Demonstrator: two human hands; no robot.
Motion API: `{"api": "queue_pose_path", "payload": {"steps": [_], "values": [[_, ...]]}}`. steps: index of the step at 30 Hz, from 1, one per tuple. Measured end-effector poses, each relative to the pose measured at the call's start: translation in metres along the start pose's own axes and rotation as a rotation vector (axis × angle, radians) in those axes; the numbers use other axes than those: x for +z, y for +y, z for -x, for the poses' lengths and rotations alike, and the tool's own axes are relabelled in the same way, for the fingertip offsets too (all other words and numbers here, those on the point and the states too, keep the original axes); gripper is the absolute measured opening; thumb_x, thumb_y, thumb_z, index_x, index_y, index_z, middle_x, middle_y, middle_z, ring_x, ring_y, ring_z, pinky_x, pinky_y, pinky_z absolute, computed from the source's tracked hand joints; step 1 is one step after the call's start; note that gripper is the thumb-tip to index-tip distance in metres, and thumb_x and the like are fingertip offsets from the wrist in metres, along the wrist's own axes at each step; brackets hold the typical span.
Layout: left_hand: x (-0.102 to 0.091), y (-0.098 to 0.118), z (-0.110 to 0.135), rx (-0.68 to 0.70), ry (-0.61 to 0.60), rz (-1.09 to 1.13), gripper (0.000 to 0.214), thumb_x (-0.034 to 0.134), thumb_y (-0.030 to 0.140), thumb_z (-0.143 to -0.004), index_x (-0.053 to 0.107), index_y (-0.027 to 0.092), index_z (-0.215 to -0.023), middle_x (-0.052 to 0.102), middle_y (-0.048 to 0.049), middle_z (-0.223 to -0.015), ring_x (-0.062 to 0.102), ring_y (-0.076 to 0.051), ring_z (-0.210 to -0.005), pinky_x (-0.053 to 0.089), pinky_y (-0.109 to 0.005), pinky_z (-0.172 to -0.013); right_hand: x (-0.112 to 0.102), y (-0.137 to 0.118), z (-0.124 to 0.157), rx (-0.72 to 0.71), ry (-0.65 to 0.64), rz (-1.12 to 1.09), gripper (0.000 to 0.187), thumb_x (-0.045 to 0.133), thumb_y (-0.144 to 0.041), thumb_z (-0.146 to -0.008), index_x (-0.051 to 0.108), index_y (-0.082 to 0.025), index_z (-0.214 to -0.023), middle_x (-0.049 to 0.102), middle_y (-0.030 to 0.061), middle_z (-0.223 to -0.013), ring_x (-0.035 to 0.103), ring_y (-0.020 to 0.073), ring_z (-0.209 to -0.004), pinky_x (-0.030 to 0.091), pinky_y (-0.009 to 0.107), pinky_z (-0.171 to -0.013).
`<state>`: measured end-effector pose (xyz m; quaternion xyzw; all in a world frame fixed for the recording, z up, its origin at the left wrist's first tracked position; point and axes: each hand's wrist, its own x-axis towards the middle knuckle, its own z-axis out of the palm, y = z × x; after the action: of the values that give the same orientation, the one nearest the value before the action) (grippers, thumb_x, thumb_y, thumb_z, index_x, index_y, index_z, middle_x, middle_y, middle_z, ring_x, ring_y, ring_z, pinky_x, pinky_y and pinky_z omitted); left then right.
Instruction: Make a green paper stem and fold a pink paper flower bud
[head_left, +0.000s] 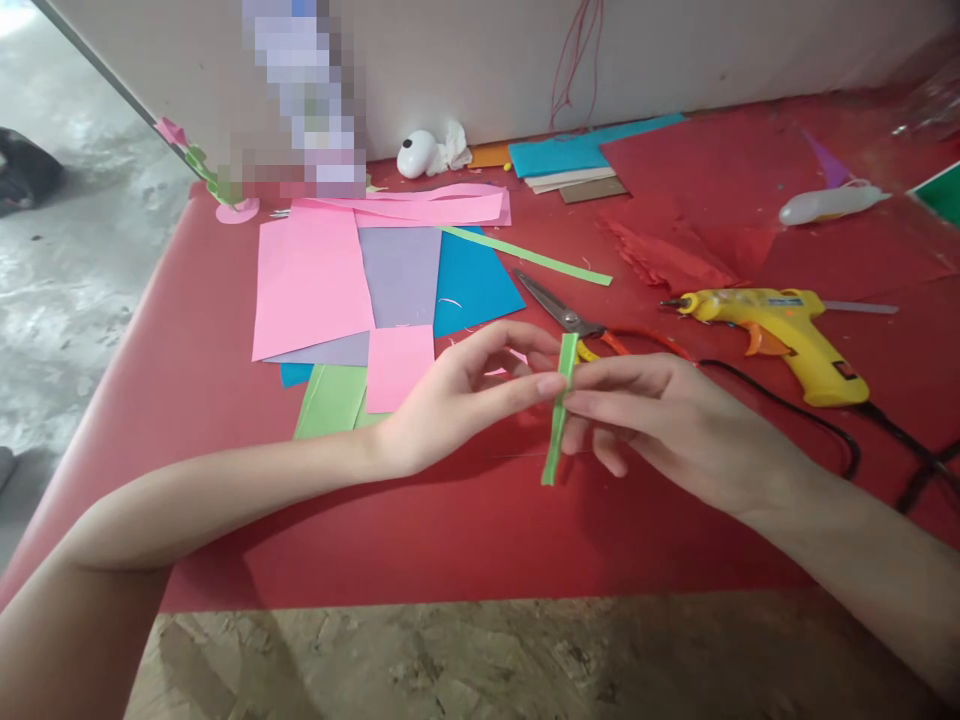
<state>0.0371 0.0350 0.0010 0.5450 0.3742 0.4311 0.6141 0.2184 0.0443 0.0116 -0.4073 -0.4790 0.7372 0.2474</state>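
A short, narrow strip of green paper (554, 445) is held upright and slightly tilted between my two hands, with a crease along its length. My left hand (480, 385) pinches it from the left, the thumb lying on its front. From the other side my right hand (652, 410) grips the same strip between thumb and forefinger, its lower fingers curled loosely. Just behind my fingers lie scissors (559, 305) with orange-red handles, partly hidden by the right hand. A small pink paper square (401, 370) rests beside my left wrist, over green paper (326, 400).
Pink sheets (311, 285), a lilac sheet (400, 275), blue paper (476, 285) and a long green strip (532, 257) lie behind my hands. A yellow glue gun (795, 330) with a black cord lies right. A paper flower (199, 165) stands back left on the red table (360, 550).
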Motion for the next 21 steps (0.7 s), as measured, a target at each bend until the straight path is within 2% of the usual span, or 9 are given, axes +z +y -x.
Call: {"api": "queue_pose_path", "payload": {"steps": [2,4,8,11,14,16,19,21], "values": [[0.001,-0.001,0.002,-0.018,-0.043,-0.024,0.023,0.066,0.027,-0.078,0.053,0.017,-0.095,0.056,0.0001,-0.091,0.054,-0.005,-0.072,0.049,-0.016,-0.067,0.005,0.002,0.002,-0.040,0.029,-0.053,0.017,0.074,-0.026,-0.069,0.065,-0.014,-0.077,0.065,0.0016,-0.068,0.061,0.0094,-0.055,0.045,0.013,-0.042],[0.002,0.000,0.004,-0.038,-0.099,-0.019,0.018,0.059,0.030,-0.083,0.051,0.017,-0.093,0.056,-0.0003,-0.088,0.055,-0.006,-0.074,0.049,-0.017,-0.067,0.008,0.003,0.004,-0.083,0.070,-0.086,0.016,0.073,-0.027,-0.071,0.065,-0.016,-0.080,0.065,0.0005,-0.072,0.064,0.0099,-0.063,0.048,0.013,-0.046],[0.000,0.004,0.007,-0.010,-0.138,-0.128,0.016,0.059,0.030,-0.085,0.049,0.016,-0.083,0.056,0.0006,-0.076,0.055,-0.007,-0.070,0.048,-0.018,-0.063,0.010,0.007,0.005,-0.179,0.162,-0.046,0.016,0.074,-0.025,-0.071,0.063,-0.020,-0.082,0.062,-0.0043,-0.068,0.060,0.0049,-0.057,0.050,0.013,-0.053],[-0.002,0.008,0.008,0.088,-0.124,-0.284,0.014,0.062,0.025,-0.082,0.052,0.015,-0.079,0.056,0.0013,-0.072,0.053,-0.005,-0.062,0.044,-0.016,-0.054,0.010,0.009,0.006,-0.288,0.191,0.054,0.012,0.073,-0.026,-0.072,0.064,-0.020,-0.078,0.062,-0.0040,-0.072,0.056,0.0028,-0.057,0.049,0.012,-0.054],[-0.005,0.011,0.007,0.203,-0.104,-0.436,0.012,0.060,0.023,-0.083,0.055,0.014,-0.077,0.058,0.0003,-0.073,0.051,-0.004,-0.058,0.043,-0.015,-0.050,0.008,0.006,0.010,-0.335,0.204,0.170,0.010,0.071,-0.027,-0.074,0.066,-0.022,-0.081,0.063,-0.0040,-0.076,0.057,0.0030,-0.060,0.050,0.011,-0.056],[-0.007,0.013,0.006,0.308,-0.080,-0.561,0.011,0.059,0.020,-0.083,0.055,0.013,-0.076,0.058,-0.0003,-0.072,0.050,-0.004,-0.056,0.042,-0.014,-0.047,0.006,0.002,0.013,-0.390,0.261,0.306,0.008,0.070,-0.025,-0.075,0.066,-0.023,-0.081,0.063,-0.0049,-0.076,0.057,0.0027,-0.061,0.049,0.011,-0.058],[-0.010,0.015,0.005,0.505,-0.076,-0.746,0.005,0.058,0.014,-0.081,0.060,0.010,-0.082,0.057,0.0008,-0.067,0.047,-0.003,-0.053,0.041,-0.014,-0.047,0.001,-0.002,0.014,-0.602,0.315,0.557,0.004,0.069,-0.022,-0.076,0.065,-0.023,-0.078,0.064,-0.0048,-0.077,0.058,0.0045,-0.066,0.046,0.012,-0.053],[-0.011,0.015,0.005,0.595,-0.099,-0.835,0.011,0.059,0.016,-0.082,0.063,0.008,-0.089,0.058,0.0007,-0.064,0.049,-0.004,-0.053,0.043,-0.015,-0.050,-0.001,-0.004,0.011,-0.717,0.293,0.677,0.002,0.067,-0.022,-0.078,0.065,-0.024,-0.079,0.064,-0.0044,-0.078,0.059,0.0063,-0.070,0.045,0.015,-0.050]]}}
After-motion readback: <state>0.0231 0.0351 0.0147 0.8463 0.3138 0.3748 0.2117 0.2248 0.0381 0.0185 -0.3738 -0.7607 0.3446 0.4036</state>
